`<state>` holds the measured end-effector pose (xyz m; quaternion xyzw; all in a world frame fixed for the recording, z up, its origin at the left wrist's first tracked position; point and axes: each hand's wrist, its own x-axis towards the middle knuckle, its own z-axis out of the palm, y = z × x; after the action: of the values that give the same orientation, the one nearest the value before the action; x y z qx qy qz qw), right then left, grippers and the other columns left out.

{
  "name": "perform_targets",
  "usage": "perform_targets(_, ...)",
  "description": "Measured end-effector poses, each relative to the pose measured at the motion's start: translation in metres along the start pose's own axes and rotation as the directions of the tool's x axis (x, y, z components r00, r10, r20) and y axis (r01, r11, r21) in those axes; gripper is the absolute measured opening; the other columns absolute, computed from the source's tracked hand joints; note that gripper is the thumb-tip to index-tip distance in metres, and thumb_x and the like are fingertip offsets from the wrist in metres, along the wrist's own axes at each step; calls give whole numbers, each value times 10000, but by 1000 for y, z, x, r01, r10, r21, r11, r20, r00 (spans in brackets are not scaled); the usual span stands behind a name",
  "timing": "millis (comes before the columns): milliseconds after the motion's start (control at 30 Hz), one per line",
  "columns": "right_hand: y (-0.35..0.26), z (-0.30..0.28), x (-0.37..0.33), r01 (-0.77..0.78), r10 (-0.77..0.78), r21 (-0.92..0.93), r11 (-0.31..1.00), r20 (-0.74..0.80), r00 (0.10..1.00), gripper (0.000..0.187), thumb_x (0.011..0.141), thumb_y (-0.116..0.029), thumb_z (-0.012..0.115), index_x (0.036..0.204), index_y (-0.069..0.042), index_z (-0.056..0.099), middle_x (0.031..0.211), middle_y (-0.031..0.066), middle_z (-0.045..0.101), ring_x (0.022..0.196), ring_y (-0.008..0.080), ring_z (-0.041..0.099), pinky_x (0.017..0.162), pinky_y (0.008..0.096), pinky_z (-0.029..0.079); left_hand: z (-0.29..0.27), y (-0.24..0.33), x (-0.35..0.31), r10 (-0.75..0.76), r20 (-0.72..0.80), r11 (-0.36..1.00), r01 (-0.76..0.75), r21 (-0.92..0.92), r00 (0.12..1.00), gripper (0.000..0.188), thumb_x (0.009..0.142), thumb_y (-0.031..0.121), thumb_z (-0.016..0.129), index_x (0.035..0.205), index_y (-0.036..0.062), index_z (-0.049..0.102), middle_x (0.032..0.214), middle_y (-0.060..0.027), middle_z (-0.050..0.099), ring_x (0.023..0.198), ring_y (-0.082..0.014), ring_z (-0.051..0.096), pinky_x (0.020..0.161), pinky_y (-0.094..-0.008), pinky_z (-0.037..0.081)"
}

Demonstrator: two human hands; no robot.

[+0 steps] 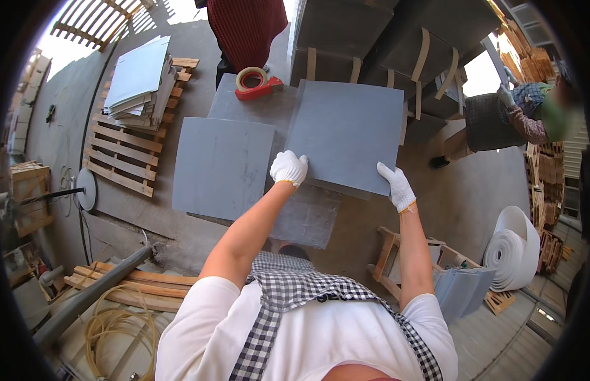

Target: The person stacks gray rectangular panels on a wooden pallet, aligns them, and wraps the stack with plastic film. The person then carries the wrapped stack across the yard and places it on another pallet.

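A flat grey square sheet (345, 133) is in front of me, slightly tilted. My right hand (398, 187), in a white knitted glove, grips its lower right corner, thumb on top and the other fingers hidden beneath. Closed at its lower left corner is my left hand (288, 169), gloved the same way, its fingertips partly hidden. Another grey sheet (225, 168) lies to the left on a dull grey worktop (304, 219). Beyond the sheets sits a red tape dispenser (258, 92) with a roll of tape (251, 77).
Large grey panels (339, 32) with tan tape strips stand far right. A co-worker (530, 114) carries a dark panel (492, 120). White sheets (139, 70) are stacked on a wooden pallet (123, 152) at left. A white foam roll (511, 254) stands at right.
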<state>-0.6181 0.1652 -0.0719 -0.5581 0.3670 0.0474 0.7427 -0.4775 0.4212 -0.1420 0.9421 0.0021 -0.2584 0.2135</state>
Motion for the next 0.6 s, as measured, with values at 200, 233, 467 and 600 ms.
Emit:
perform_targets(200,-33,59,-35,134,-131,79,988,-40,991,314,901,-131,703,1153,48,653,1040,85,683,901,166,655,809,315,533,4,-12,3,36,-65,997,-41,-70,997,526,905,438,572,1021,-61,692,1036,-301,682,1006,-431,671,882,-471,538)
perform_targets(233,-35,67,-41,163,-160,55,985,-54,986,306,898,-128,704,1145,46,659,1029,81,686,896,163,654,800,312,532,8,-15,4,44,-64,995,-50,-86,997,529,908,440,565,1018,-62,691,1028,-302,683,1004,-428,672,878,-470,538)
perform_targets(467,-54,93,-111,213,-223,-72,974,-170,960,240,884,-98,694,1082,37,703,937,51,699,788,116,631,711,280,514,13,-26,-37,170,129,969,-142,-203,977,548,915,470,530,1031,-46,673,1060,-287,672,1026,-429,650,901,-471,513)
perform_targets(600,-45,90,-148,224,-275,-239,945,-208,939,249,883,-116,700,1077,40,709,911,44,706,787,98,611,724,277,509,21,-25,-79,291,256,922,-199,-332,922,593,899,510,528,1057,-47,656,1078,-301,665,1025,-432,642,906,-471,505)
